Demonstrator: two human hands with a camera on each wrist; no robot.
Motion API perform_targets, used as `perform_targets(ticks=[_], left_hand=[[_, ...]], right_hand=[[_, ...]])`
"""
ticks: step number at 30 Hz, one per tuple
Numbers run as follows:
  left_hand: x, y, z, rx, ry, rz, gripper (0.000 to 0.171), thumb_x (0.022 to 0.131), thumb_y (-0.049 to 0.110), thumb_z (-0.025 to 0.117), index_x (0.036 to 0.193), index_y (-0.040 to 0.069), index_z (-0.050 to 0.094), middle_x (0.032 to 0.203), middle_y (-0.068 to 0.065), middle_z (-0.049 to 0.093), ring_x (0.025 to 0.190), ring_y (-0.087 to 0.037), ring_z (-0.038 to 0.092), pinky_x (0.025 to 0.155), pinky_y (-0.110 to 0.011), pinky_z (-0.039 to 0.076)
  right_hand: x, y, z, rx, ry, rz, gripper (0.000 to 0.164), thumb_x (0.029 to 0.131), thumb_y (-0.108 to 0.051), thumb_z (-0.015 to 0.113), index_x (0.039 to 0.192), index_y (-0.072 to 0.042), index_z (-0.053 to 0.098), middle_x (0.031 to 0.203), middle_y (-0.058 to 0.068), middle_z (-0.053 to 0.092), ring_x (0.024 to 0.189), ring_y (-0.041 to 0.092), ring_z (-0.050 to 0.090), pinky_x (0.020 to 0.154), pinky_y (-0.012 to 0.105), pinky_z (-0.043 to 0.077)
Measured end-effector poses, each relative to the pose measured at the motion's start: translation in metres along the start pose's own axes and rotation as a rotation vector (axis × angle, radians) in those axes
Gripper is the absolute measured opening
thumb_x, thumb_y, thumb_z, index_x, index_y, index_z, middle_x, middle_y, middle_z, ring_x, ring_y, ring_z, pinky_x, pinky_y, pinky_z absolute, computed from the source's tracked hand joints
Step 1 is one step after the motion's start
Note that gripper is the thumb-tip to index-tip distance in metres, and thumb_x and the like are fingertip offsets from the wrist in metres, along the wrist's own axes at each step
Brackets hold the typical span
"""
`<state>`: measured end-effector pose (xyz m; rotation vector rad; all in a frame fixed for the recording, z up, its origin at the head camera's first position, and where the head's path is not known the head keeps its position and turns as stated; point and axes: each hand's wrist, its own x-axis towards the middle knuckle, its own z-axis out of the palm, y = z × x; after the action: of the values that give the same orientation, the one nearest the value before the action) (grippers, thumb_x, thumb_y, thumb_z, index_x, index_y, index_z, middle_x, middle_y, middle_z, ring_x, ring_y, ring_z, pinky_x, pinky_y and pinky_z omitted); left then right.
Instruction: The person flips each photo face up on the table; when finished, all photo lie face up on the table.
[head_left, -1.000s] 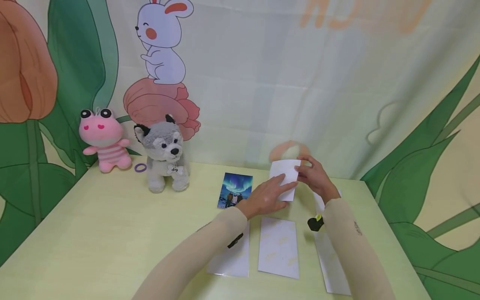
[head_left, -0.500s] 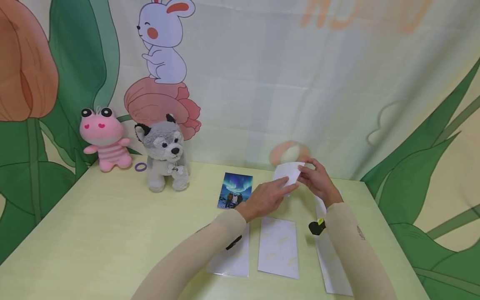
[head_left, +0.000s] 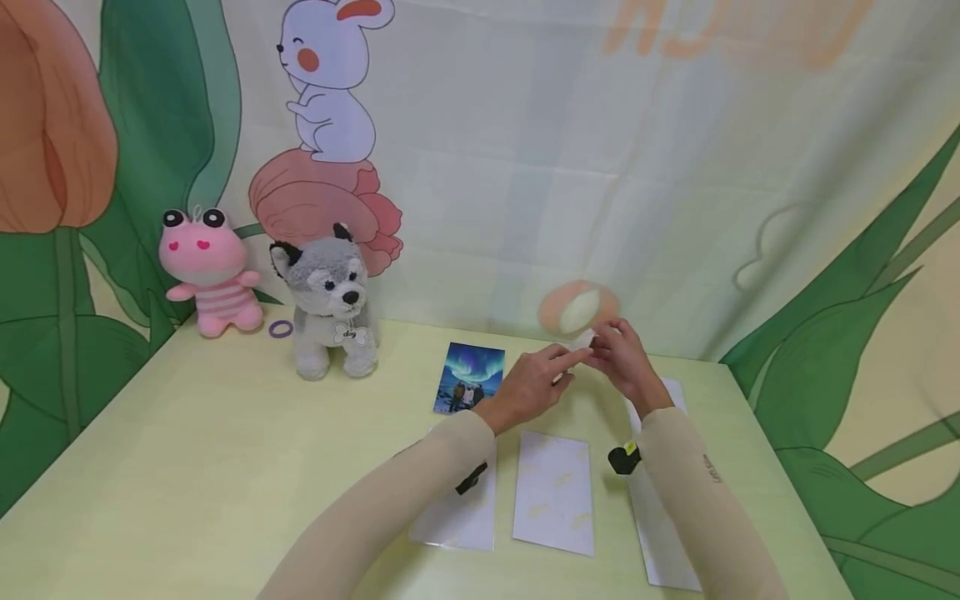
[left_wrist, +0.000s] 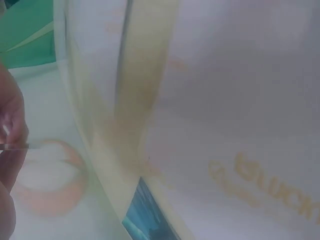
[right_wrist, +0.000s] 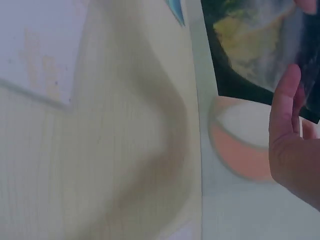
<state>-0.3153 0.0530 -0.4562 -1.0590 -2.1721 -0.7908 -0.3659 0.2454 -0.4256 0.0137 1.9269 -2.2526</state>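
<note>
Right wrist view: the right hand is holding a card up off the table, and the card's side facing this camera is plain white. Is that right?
Not quite. The right wrist view shows that side of the card printed with a dark picture that has a yellow patch, not plain white. The right hand is holding it up off the table, as you said.

We find the head view evenly bright, the wrist views hazy, soft shadow (right_wrist: 172, 110) curving across the tabletop (right_wrist: 40, 175).
</note>
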Motion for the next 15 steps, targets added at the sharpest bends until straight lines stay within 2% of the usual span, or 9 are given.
perform_targets(ticks=[4, 10, 15], left_hand=[[0.001, 0.001, 0.001, -0.071, 0.051, -0.024, 0.041, 0.089, 0.001, 0.071, 0.129, 0.007, 0.067, 0.101, -0.009, 0.070, 0.070, -0.015, 0.067, 0.064, -0.022, 0.052], [0.000, -0.005, 0.001, -0.093, 0.187, -0.094, 0.039, 0.087, -0.005, 0.070, 0.125, 0.007, 0.070, 0.099, -0.009, 0.071, 0.069, -0.017, 0.067, 0.063, -0.023, 0.053], [-0.004, -0.005, 0.000, -0.080, 0.217, -0.088, 0.038, 0.089, -0.005, 0.068, 0.124, 0.007, 0.069, 0.099, -0.009, 0.068, 0.069, -0.017, 0.067, 0.063, -0.023, 0.053]], right_hand=[[0.002, 0.001, 0.010, -0.052, 0.041, -0.009, 0.020, 0.105, -0.029, 0.051, 0.107, -0.018, 0.034, 0.073, -0.004, 0.048, 0.060, 0.007, 0.055, 0.063, 0.022, 0.055], [0.001, 0.002, 0.015, -0.053, 0.066, -0.036, 0.030, 0.103, -0.038, 0.053, 0.114, -0.019, 0.033, 0.076, -0.003, 0.060, 0.064, 0.009, 0.061, 0.063, 0.022, 0.056], [0.001, 0.005, 0.020, -0.087, 0.097, -0.072, 0.037, 0.101, -0.041, 0.056, 0.117, -0.018, 0.031, 0.074, -0.003, 0.061, 0.063, 0.010, 0.061, 0.062, 0.023, 0.055]])
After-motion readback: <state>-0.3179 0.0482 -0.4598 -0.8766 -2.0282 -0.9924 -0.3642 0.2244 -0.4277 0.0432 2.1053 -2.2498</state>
